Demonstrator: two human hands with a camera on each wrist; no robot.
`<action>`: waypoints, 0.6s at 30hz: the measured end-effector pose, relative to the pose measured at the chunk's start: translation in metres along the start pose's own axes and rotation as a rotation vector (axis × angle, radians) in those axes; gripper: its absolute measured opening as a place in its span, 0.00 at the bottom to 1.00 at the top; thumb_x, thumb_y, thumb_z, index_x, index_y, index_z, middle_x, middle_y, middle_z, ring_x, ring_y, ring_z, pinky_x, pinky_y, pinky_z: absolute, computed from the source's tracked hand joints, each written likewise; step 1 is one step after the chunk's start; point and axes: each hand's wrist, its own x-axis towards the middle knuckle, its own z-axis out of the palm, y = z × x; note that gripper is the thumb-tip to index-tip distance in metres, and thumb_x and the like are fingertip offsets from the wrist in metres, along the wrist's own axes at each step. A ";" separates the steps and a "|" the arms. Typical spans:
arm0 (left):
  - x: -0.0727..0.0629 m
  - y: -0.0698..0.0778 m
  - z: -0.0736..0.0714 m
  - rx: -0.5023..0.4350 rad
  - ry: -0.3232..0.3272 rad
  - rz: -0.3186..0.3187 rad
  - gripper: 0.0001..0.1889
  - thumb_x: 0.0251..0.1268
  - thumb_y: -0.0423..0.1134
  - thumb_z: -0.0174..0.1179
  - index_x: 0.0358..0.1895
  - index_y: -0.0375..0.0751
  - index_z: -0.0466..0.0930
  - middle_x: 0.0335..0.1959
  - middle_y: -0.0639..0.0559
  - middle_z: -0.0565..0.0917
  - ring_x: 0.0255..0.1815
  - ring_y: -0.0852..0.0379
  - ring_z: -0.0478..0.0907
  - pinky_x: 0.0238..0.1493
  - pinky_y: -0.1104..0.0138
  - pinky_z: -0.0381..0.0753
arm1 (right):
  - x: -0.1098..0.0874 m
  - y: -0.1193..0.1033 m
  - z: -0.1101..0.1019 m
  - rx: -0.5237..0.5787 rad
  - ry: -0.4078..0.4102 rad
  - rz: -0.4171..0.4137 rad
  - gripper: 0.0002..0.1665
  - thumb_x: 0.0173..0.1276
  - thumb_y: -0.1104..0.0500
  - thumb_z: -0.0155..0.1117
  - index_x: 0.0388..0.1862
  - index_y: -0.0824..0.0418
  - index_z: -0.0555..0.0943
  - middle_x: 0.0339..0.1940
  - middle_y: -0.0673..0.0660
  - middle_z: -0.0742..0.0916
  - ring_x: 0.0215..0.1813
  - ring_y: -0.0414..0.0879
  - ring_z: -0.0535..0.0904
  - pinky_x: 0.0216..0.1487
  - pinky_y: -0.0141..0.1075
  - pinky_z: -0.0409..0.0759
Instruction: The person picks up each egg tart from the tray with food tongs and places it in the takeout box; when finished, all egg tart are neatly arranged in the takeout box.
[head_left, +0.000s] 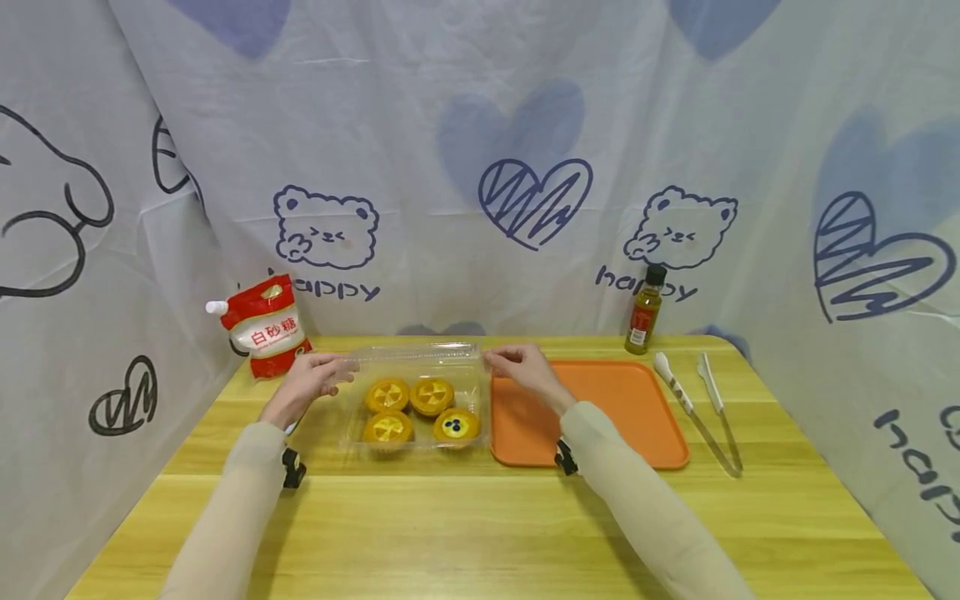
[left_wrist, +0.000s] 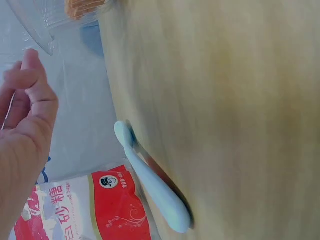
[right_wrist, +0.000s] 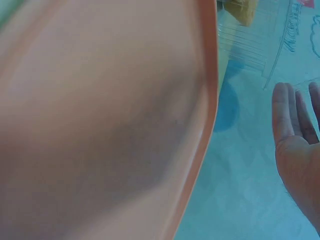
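Observation:
A clear plastic container (head_left: 485, 417) stands on the table with several egg tarts (head_left: 432, 397) in it; one of them (head_left: 457, 425) has dark berries on top. Its transparent lid (head_left: 420, 353) is raised at the back. My left hand (head_left: 318, 379) holds the lid's left edge, thumb and fingers close together. At the opposite corner my right hand (head_left: 525, 367) pinches the right edge. In the right wrist view the right fingers (right_wrist: 283, 112) look fairly straight beside the lid's edge. The see-through plastic makes the exact contact hard to make out.
An orange tray (head_left: 660, 450) lies under my right forearm, with tongs (head_left: 716, 437) to its right. A bottle (head_left: 643, 317) stands behind. At the left are a bag of white sugar (head_left: 273, 333) and a utensil with a pale blue-green handle (left_wrist: 160, 195).

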 end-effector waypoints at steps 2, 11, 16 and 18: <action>-0.002 -0.002 -0.001 0.025 -0.021 -0.001 0.26 0.75 0.46 0.50 0.67 0.31 0.70 0.66 0.35 0.73 0.42 0.62 0.77 0.42 0.66 0.82 | -0.003 0.001 0.001 -0.015 0.000 0.000 0.20 0.73 0.57 0.60 0.56 0.69 0.81 0.54 0.66 0.85 0.53 0.61 0.83 0.60 0.54 0.78; -0.010 -0.005 -0.002 0.097 -0.065 0.034 0.25 0.74 0.40 0.52 0.68 0.30 0.68 0.64 0.31 0.73 0.42 0.61 0.76 0.42 0.65 0.81 | -0.016 0.002 0.008 -0.108 -0.002 -0.017 0.17 0.70 0.61 0.62 0.56 0.65 0.82 0.53 0.64 0.86 0.50 0.52 0.85 0.54 0.47 0.83; -0.014 -0.007 -0.001 0.063 -0.107 0.043 0.25 0.72 0.34 0.52 0.68 0.28 0.67 0.60 0.30 0.75 0.38 0.61 0.76 0.38 0.66 0.82 | -0.024 0.007 0.009 -0.167 0.017 -0.049 0.17 0.68 0.62 0.66 0.55 0.63 0.83 0.52 0.61 0.87 0.51 0.51 0.84 0.51 0.41 0.84; -0.017 -0.008 -0.001 0.053 -0.125 0.042 0.25 0.72 0.34 0.52 0.69 0.28 0.66 0.60 0.31 0.75 0.39 0.60 0.76 0.38 0.68 0.81 | -0.028 0.007 0.010 -0.179 0.024 -0.043 0.17 0.66 0.62 0.67 0.55 0.61 0.84 0.51 0.59 0.87 0.52 0.51 0.84 0.53 0.41 0.83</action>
